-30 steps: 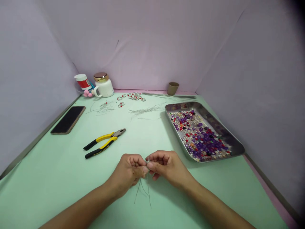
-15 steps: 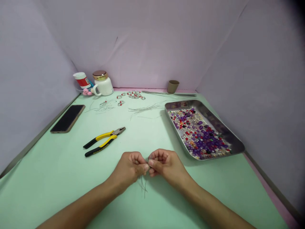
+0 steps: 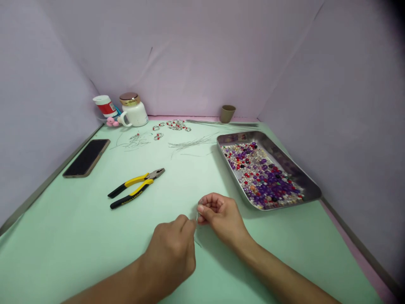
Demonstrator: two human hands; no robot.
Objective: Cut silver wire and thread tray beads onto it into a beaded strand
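Right hand (image 3: 221, 215) and left hand (image 3: 174, 251) pinch thin wire (image 3: 197, 216) between fingertips.

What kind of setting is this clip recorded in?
Probably a small beading or jewellery-making bench, screened by plain sheets. A metal tray of mixed beads, yellow-handled pliers and loose wire pieces lie on the green tabletop, and both hands pinch thin wire.
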